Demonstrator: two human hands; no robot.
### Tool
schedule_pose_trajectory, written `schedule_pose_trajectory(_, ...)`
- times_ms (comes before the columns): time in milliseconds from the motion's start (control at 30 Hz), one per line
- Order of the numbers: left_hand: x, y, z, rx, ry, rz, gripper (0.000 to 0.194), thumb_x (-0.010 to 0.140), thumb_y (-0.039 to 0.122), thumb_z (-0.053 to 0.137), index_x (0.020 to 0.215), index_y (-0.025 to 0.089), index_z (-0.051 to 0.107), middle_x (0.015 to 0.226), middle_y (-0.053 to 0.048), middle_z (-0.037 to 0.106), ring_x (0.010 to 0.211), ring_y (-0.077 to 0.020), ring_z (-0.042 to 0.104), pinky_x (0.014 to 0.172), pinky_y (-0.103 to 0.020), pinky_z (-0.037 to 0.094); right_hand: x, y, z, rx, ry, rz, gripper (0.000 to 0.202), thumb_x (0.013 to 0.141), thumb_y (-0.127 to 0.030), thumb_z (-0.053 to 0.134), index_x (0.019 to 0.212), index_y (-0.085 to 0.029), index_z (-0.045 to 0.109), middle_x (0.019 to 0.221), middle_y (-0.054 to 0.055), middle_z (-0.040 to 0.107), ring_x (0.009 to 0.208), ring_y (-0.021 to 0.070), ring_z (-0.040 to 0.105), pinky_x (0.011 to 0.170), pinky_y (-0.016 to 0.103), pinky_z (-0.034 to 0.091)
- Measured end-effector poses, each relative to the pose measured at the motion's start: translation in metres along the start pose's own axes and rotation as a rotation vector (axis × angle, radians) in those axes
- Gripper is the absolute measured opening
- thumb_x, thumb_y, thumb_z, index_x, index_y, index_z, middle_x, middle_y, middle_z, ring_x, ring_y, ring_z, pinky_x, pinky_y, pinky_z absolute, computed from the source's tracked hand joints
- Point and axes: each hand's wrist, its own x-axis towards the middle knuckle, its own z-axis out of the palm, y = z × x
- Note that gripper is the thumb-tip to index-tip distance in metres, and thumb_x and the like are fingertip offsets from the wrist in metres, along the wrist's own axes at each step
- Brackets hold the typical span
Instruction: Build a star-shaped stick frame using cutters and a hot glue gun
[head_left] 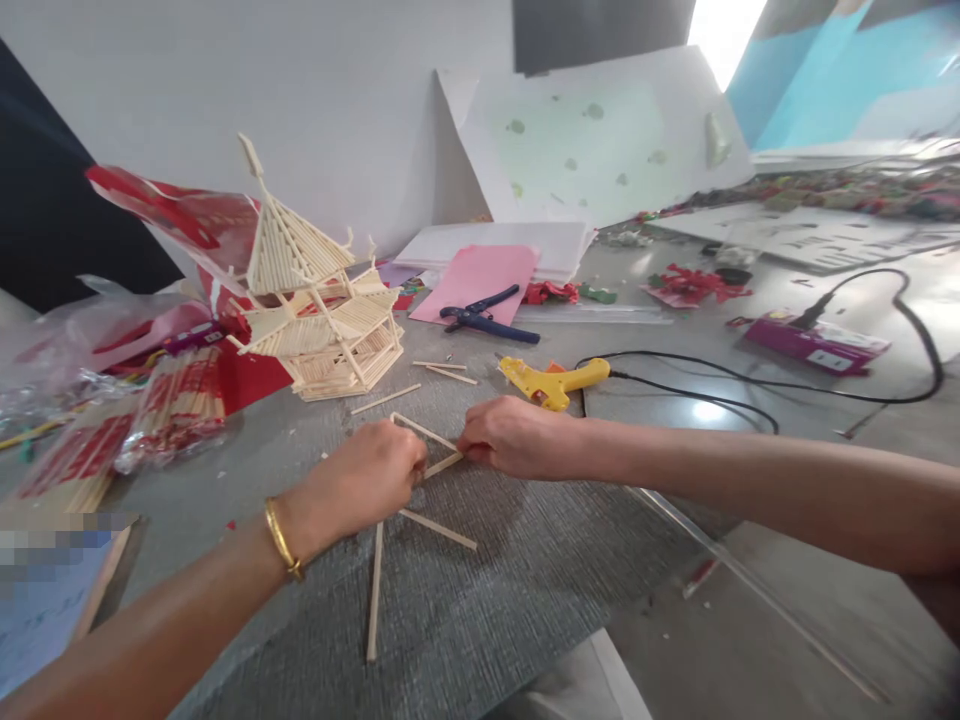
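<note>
Both my hands are closed on a small frame of pale wooden sticks (424, 428) joined at angles. My left hand (367, 470), with a gold bangle at the wrist, pinches its near left side. At the right corner, the fingertips of my right hand (506, 437) pinch where two sticks meet. Two loose sticks lie on the dark mat below my left hand, one slanting right (439, 530) and one pointing toward me (375, 600). Beyond my hands a few short sticks (386, 398) rest on the mat. A yellow glue gun (553, 380) lies just past my right hand.
A pagoda model of wooden sticks (322, 320) stands at the back left. Behind the glue gun lie dark blue cutters (491, 315) on pink paper (480, 275). Bagged sticks (176, 400) are at left. A black cable (675, 380) runs right, near a purple box (817, 340).
</note>
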Motion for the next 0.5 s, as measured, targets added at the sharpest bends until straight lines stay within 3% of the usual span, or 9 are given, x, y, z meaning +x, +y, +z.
schedule_pose_trajectory(300, -0.003, 0.003, 0.0, 0.031, 0.0, 0.026, 0.025, 0.075, 0.006, 0.043, 0.069, 0.014, 0.065, 0.073, -0.008, 0.069, 0.07, -0.0182, 0.062, 0.062, -0.027, 0.039, -0.002, -0.004, 0.002, 0.026, 0.017, 0.005, 0.021, 0.084, -0.011, 0.047, 0.081, -0.014, 0.068, 0.076, 0.003, 0.061, 0.073, 0.0105, 0.055, 0.072, 0.021, 0.04)
schedule_pose_trajectory(500, -0.012, -0.004, -0.003, -0.048, 0.023, 0.04, 0.027, 0.084, 0.016, 0.044, 0.068, 0.015, 0.065, 0.068, -0.005, 0.067, 0.065, -0.0152, 0.06, 0.058, -0.025, 0.037, -0.005, -0.01, -0.008, -0.039, 0.016, 0.035, 0.018, 0.082, -0.011, 0.048, 0.076, -0.014, 0.065, 0.074, 0.004, 0.058, 0.07, 0.0123, 0.053, 0.066, 0.024, 0.038)
